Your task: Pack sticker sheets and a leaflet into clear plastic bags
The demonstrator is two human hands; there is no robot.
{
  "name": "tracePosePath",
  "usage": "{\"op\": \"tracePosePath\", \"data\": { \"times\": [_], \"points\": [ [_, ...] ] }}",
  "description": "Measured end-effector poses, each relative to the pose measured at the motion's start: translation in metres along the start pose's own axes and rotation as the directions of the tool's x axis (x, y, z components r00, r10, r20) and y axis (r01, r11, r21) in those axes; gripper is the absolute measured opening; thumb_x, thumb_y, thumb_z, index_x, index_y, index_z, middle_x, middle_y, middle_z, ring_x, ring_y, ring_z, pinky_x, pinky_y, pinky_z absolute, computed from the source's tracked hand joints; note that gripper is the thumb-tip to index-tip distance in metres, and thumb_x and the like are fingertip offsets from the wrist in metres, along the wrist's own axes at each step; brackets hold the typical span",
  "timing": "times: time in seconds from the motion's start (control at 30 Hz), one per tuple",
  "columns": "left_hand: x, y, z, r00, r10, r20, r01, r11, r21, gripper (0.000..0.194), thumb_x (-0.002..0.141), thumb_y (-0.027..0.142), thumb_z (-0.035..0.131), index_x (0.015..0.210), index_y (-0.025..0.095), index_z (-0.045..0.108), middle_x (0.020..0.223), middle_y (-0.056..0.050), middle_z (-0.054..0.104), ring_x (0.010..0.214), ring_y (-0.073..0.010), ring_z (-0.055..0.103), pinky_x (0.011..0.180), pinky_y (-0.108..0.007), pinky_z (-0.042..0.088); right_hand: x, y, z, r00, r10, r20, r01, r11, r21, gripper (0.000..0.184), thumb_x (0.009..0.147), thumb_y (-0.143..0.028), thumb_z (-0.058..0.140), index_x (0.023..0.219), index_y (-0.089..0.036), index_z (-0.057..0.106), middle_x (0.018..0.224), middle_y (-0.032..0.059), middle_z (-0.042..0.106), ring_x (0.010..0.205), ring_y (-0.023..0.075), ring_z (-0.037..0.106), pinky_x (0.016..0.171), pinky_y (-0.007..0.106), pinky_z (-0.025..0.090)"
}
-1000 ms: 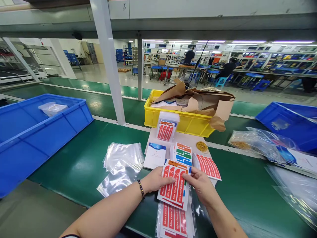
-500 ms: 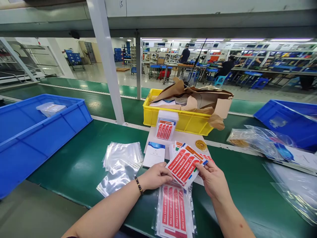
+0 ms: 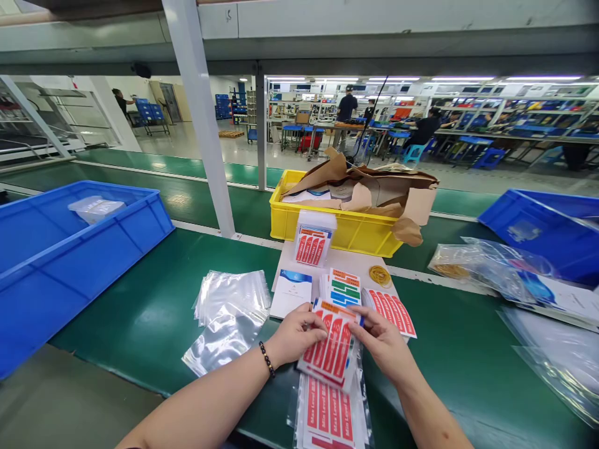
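Between my two hands is a small stack of sticker sheets point(image 3: 330, 349), printed with red strips and an orange band at the top. My left hand point(image 3: 299, 337) pinches its left edge. On the upper right corner, the fingers of my right hand point(image 3: 381, 340) close. Below it lies a clear bag with red label sheets point(image 3: 327, 411) inside, partly covered by the held stack. Beyond my hands are a sheet with orange, green and blue marks point(image 3: 345, 287), a pile of red label sheets point(image 3: 392, 312) and a white booklet point(image 3: 291, 292) with a blue top.
Clear plastic bags point(image 3: 229, 318) lie left of my hands. A yellow crate point(image 3: 334, 227) with torn brown paper stands behind, near rubber bands point(image 3: 379, 275). Blue bins point(image 3: 93, 249) flank both sides. More clear bags point(image 3: 477, 265) lie right. A white post point(image 3: 201, 118) rises left of centre.
The held sheets have moved down and left, turning more upright over the bagged labels. My right hand has moved left with them, uncovering the coloured sheet and the red label pile behind.
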State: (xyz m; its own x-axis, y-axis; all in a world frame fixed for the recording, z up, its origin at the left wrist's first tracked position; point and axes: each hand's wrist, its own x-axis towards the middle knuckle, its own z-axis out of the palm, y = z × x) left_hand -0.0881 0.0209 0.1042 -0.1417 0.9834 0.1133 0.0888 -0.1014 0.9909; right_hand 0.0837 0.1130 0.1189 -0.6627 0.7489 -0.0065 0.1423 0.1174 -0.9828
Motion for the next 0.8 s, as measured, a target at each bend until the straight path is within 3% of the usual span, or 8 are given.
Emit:
{"op": "tracePosePath", "data": {
  "times": [0.07, 0.13, 0.2, 0.27, 0.37, 0.57, 0.7, 0.8],
  "points": [
    [0.0, 0.001, 0.001, 0.999, 0.023, -0.036, -0.024, 0.999, -0.021, 0.006, 0.069, 0.02, 0.059, 0.068, 0.015, 0.063, 0.079, -0.001, 0.047, 0.077, -0.0122, 0.047, 0.075, -0.025, 0.036, -0.001, -0.004, 0.0, 0.99, -0.054, 0.131, 0.079, 0.979, -0.189, 0.02, 0.076, -0.036, 0.054, 0.081, -0.02, 0.065, 0.101, 0.0071, 0.058, 0.096, 0.0224, 0.052, 0.083, 0.035, 0.04],
    [-0.001, 0.001, 0.002, 0.997, 0.041, -0.058, -0.043, 0.998, -0.035, 0.007, 0.07, 0.02, 0.058, 0.069, 0.015, 0.063, 0.081, -0.002, 0.048, 0.079, -0.0127, 0.048, 0.076, -0.025, 0.036, -0.003, -0.01, 0.001, 0.957, -0.056, 0.286, 0.138, 0.952, -0.272, 0.024, 0.078, -0.037, 0.051, 0.072, -0.019, 0.067, 0.107, 0.0065, 0.055, 0.103, 0.023, 0.047, 0.088, 0.035, 0.036],
    [-0.001, 0.001, 0.002, 0.996, 0.046, -0.079, -0.049, 0.998, -0.032, 0.007, 0.07, 0.02, 0.058, 0.068, 0.015, 0.062, 0.08, -0.002, 0.049, 0.079, -0.0127, 0.048, 0.076, -0.025, 0.037, -0.004, -0.016, 0.003, 0.907, -0.026, 0.421, 0.156, 0.948, -0.279, 0.026, 0.079, -0.038, 0.049, 0.077, -0.02, 0.067, 0.101, 0.0055, 0.058, 0.097, 0.0216, 0.05, 0.085, 0.034, 0.038],
    [-0.001, 0.0, 0.003, 0.996, 0.048, -0.082, -0.051, 0.998, -0.035, 0.007, 0.07, 0.02, 0.058, 0.068, 0.015, 0.062, 0.08, -0.002, 0.049, 0.079, -0.0129, 0.049, 0.076, -0.025, 0.037, -0.005, -0.019, 0.006, 0.878, -0.01, 0.478, 0.156, 0.952, -0.265, 0.026, 0.08, -0.038, 0.048, 0.091, -0.022, 0.066, 0.094, 0.0046, 0.061, 0.089, 0.02, 0.054, 0.081, 0.033, 0.041],
    [-0.001, -0.002, 0.003, 0.995, 0.048, -0.087, -0.053, 0.997, -0.047, 0.008, 0.071, 0.02, 0.058, 0.068, 0.015, 0.062, 0.08, -0.003, 0.05, 0.079, -0.0131, 0.049, 0.076, -0.026, 0.037, -0.006, -0.017, 0.007, 0.906, -0.011, 0.424, 0.138, 0.953, -0.269, 0.031, 0.079, -0.038, 0.05, 0.105, -0.023, 0.06, 0.094, 0.0051, 0.061, 0.087, 0.0199, 0.054, 0.08, 0.034, 0.041],
    [-0.002, -0.003, 0.005, 0.996, 0.026, -0.09, -0.034, 0.996, -0.086, 0.009, 0.07, 0.022, 0.059, 0.068, 0.014, 0.062, 0.078, -0.003, 0.051, 0.075, -0.0121, 0.049, 0.073, -0.025, 0.037, -0.005, -0.008, 0.002, 0.893, 0.039, 0.449, 0.085, 0.964, -0.251, 0.027, 0.08, -0.036, 0.049, 0.099, -0.024, 0.063, 0.092, 0.0049, 0.064, 0.085, 0.0201, 0.057, 0.079, 0.034, 0.042],
    [-0.001, -0.006, 0.005, 0.986, -0.154, -0.057, 0.132, 0.952, -0.275, 0.023, 0.064, 0.025, 0.064, 0.084, 0.015, 0.058, 0.072, 0.0, 0.052, 0.066, -0.0102, 0.049, 0.065, -0.024, 0.038, -0.004, -0.005, -0.002, 0.958, 0.065, 0.281, -0.029, 0.991, -0.127, 0.031, 0.075, -0.035, 0.057, 0.103, -0.023, 0.06, 0.106, 0.0062, 0.059, 0.095, 0.0224, 0.054, 0.083, 0.035, 0.041],
    [0.001, -0.006, 0.005, 0.967, -0.251, -0.048, 0.228, 0.931, -0.285, 0.02, 0.062, 0.029, 0.065, 0.069, 0.012, 0.057, 0.065, 0.0, 0.053, 0.062, -0.0102, 0.047, 0.062, -0.023, 0.037, -0.003, -0.004, -0.002, 0.962, 0.135, 0.236, -0.146, 0.989, 0.031, 0.044, 0.07, -0.035, 0.062, 0.112, -0.023, 0.052, 0.103, 0.0065, 0.06, 0.092, 0.0224, 0.056, 0.077, 0.034, 0.045]
  ]
}}
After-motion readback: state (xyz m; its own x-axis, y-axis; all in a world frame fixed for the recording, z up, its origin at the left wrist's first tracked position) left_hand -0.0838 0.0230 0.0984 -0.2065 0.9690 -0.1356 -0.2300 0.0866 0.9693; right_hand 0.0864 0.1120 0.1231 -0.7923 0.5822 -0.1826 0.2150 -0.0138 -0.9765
